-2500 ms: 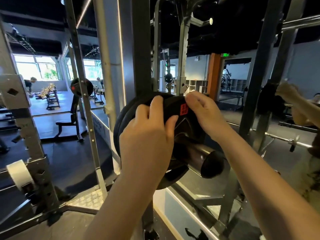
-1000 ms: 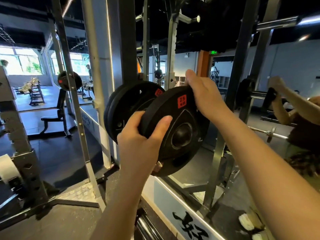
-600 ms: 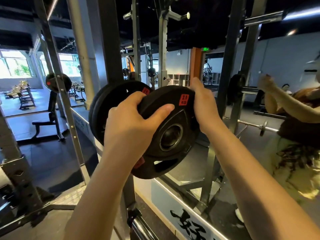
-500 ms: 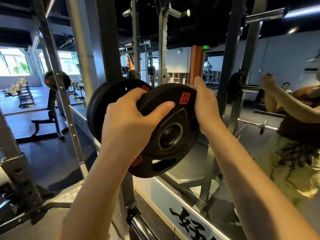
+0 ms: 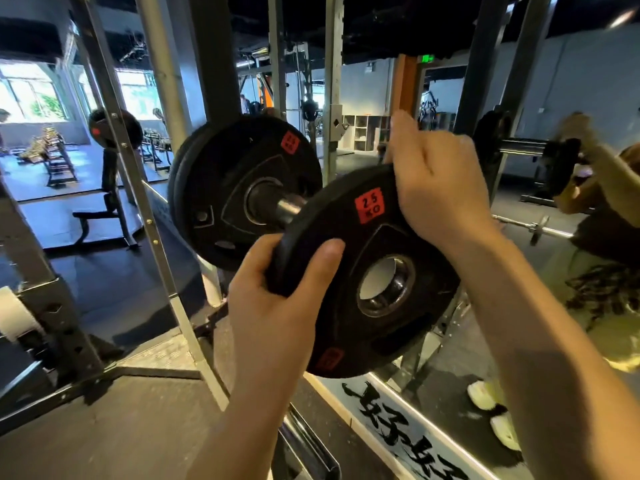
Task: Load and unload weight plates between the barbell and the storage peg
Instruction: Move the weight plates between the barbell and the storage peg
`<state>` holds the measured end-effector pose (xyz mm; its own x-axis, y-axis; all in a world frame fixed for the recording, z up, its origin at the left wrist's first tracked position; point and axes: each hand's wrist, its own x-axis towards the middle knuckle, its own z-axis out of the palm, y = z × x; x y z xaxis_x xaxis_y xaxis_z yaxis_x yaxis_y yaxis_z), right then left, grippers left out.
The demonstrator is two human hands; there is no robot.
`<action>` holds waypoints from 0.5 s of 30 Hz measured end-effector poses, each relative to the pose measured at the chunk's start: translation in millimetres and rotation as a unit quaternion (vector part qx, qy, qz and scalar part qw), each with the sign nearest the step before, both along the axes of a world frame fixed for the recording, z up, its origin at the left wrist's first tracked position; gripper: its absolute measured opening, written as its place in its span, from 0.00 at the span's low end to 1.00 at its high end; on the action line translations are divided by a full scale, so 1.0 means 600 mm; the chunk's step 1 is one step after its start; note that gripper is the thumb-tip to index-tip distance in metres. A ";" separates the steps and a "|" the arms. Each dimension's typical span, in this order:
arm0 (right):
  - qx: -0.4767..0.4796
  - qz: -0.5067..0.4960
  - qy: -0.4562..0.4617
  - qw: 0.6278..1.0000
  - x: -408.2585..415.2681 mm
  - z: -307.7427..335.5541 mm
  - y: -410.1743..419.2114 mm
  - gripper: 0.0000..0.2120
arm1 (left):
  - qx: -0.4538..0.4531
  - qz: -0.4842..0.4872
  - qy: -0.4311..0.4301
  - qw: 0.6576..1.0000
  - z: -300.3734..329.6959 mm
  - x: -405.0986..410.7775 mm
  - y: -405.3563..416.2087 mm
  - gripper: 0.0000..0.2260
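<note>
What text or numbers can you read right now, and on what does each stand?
"2.5 KG": red label on the held plate, upper face.
"2.5 KG", smaller and tilted: red label on the outer plate on the peg.
Second red label low on the held plate: too dark to read.
Large black brush characters on the white strip at the mirror's foot: cut off, not readable for certain.
Green sign above the doorway: too small.

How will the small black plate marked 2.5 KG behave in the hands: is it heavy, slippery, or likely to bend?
The plate is probably light: its red label reads 2.5 KG. It looks thick and rigid, so bending seems unlikely. Its matte coating and raised rim likely grip well; the left hand and the right hand hold it by the edge.
</note>
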<state>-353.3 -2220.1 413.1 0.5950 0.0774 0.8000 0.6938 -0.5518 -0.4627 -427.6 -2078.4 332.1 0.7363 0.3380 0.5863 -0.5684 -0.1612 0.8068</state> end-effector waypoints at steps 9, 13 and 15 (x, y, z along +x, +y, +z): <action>0.061 -0.029 0.105 0.992 -0.028 -0.126 -0.062 0.27 | 0.057 0.017 0.091 0.994 -0.062 -0.043 -0.037 0.16; 0.073 0.098 0.218 0.968 -0.043 -0.186 -0.046 0.25 | 0.038 0.036 0.150 0.987 -0.097 -0.086 -0.025 0.17; 0.051 0.148 0.258 0.953 -0.059 -0.229 -0.023 0.22 | 0.059 0.059 0.183 0.979 -0.121 -0.116 -0.003 0.17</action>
